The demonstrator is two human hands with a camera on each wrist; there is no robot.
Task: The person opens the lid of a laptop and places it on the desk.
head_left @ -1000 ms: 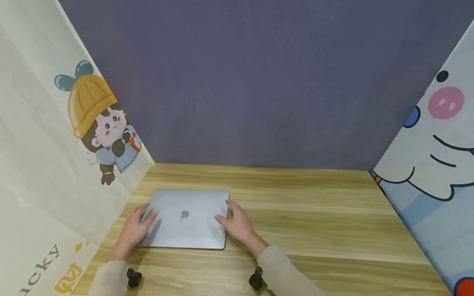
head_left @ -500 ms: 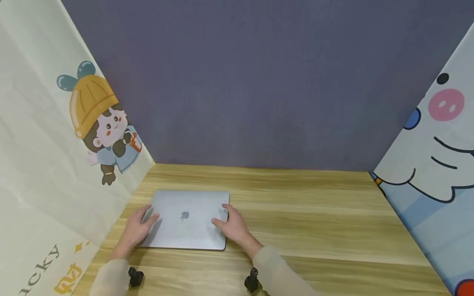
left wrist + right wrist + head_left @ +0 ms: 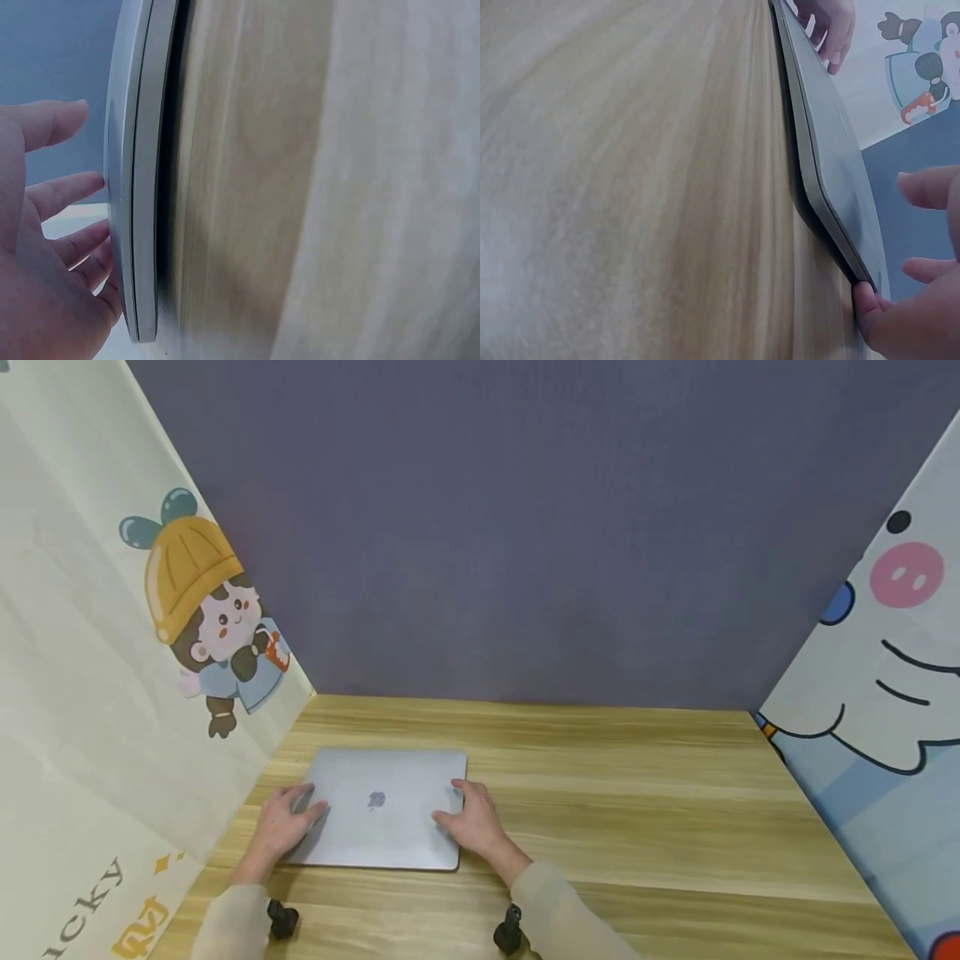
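A closed silver laptop (image 3: 401, 835) with a dark apple logo on its lid lies flat on the wooden table (image 3: 637, 793). At its left side is my left hand (image 3: 279, 827), thumb over the lid and fingers spread along the edge. In the left wrist view, fingertips (image 3: 94, 180) come right up to the laptop's edge (image 3: 139, 165). My right hand (image 3: 478, 825) is at the opposite side, its thumb also over the lid. The right wrist view shows one fingertip (image 3: 864, 296) against the laptop's lower side near a corner; the other fingers stay extended.
A dark grey panel (image 3: 525, 527) rises behind the table's far edge. Printed sheets stand on both sides: the left sheet (image 3: 75, 652) carries a cartoon child, the right sheet (image 3: 900, 693) a pig-nosed character. Small black devices (image 3: 282, 919) are at both wrists.
My right hand has shifted slightly left, closer in over the laptop's right edge. My left hand has moved a little to the right. The laptop stays in place on the table.
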